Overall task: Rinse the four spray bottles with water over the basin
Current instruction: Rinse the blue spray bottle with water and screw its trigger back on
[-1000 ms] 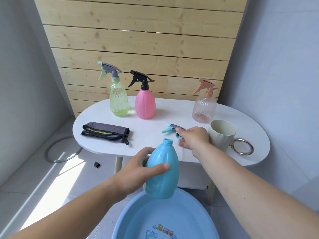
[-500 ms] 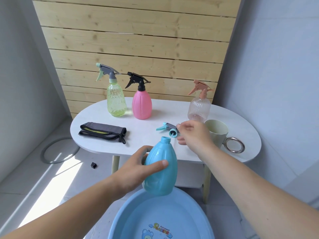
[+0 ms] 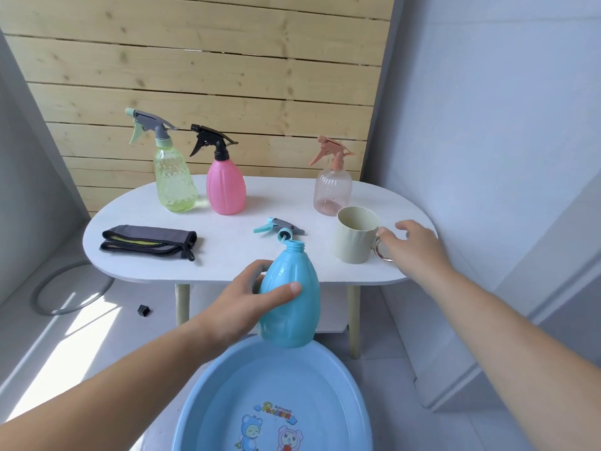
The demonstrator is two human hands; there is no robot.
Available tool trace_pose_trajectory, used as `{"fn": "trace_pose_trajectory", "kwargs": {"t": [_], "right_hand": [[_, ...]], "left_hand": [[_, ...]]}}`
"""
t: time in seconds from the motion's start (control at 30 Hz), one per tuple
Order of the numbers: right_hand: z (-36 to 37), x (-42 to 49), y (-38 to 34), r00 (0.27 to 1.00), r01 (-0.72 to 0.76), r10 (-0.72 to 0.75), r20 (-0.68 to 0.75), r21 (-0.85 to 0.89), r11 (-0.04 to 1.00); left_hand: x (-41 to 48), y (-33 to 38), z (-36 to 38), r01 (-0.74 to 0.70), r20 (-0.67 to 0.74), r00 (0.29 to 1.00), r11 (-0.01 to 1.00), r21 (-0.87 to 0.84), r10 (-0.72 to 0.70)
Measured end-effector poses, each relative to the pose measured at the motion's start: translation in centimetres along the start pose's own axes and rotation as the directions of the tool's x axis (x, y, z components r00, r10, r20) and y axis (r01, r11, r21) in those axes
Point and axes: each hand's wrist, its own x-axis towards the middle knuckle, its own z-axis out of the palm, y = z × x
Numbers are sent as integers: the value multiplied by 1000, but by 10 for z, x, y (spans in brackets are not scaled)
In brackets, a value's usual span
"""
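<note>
My left hand (image 3: 242,301) grips the blue spray bottle (image 3: 291,301), uncapped and upright, above the far rim of the blue basin (image 3: 208,405) on the floor. Its teal trigger head (image 3: 280,230) lies on the white table (image 3: 227,255). My right hand (image 3: 411,239), fingers apart, reaches at the metal ring handle of the beige cup (image 3: 354,236) and touches it with its fingertips. At the back of the table stand the green spray bottle (image 3: 174,180), the pink spray bottle (image 3: 226,187) and the clear pinkish spray bottle (image 3: 332,190), all capped.
A folded grey cloth (image 3: 149,243) lies on the table's left side. A grey hose ring (image 3: 70,289) and a small black piece (image 3: 144,310) lie on the floor to the left. A wooden slat wall is behind, a grey wall at right.
My right hand let go of the teal trigger head, leaving it on the table, and moved right to the cup's handle. The left hand keeps holding the blue bottle.
</note>
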Motion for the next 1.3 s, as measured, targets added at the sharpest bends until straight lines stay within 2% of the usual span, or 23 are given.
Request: {"fn": "trace_pose_trajectory", "kwargs": {"t": [0.07, 0.2, 0.33, 0.5, 0.6, 0.77, 0.97, 1.13, 1.3], "right_hand": [[2, 0, 5, 993, -60, 48, 109, 115, 992], [3, 5, 14, 989, -107, 68, 130, 327, 939], [-1, 4, 15, 960, -215, 101, 263, 453, 865], [-19, -20, 8, 949, -139, -44, 312, 540, 830], [-29, -44, 8, 904, -117, -147, 401, 564, 817], [-11, -77, 30, 827, -149, -167, 538, 495, 856], [59, -90, 73, 787, -113, -59, 614, 238, 965], [129, -91, 100, 770, 5, 7, 638, -18, 1000], [175, -95, 126, 778, 198, -39, 628, -186, 962]], "left_hand": [[1, -1, 3, 0, 6, 1000, 1000, 12, 0], [4, -4, 7, 2, 16, 1000, 1000, 11, -3], [3, -7, 8, -10, 20, 1000, 1000, 14, 9], [-6, -10, -1, -50, 54, 997, 999, 13, 49], [-17, -15, -12, -71, 97, 993, 997, 14, 69], [-41, -35, -30, -54, 145, 989, 994, 93, 40], [-58, -82, -35, -7, 42, 999, 979, 205, -2], [-51, -128, -28, 74, -33, 997, 977, 199, -69], [-46, -184, -14, 161, -71, 986, 968, 195, -150]]}}
